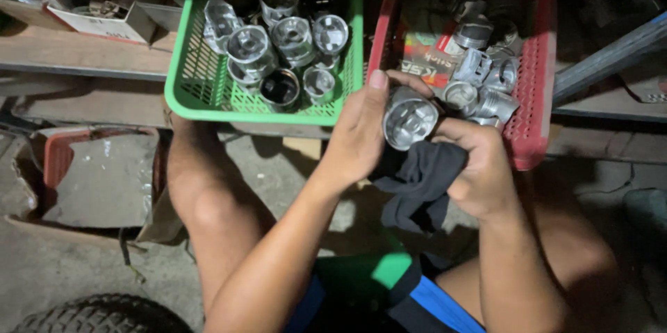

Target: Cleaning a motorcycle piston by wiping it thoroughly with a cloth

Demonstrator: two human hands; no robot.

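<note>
The left hand [358,135] grips a piston [410,119], fingers curled round it; the right hand [479,170] clenches a dark rag [424,180] (many pistons wait in the red basket [535,83]).

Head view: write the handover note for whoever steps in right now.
Left hand: holds a metal piston, crown facing up.
Right hand: grips a dark rag against the piston's lower side.
Green basket: about eight similar pistons, most shiny, one dark inside.
Red basket: more pistons and a printed packet.
Done: cannot tell which basket holds wiped parts.
Left: piston in hand is not yet placed in either basket.
</note>
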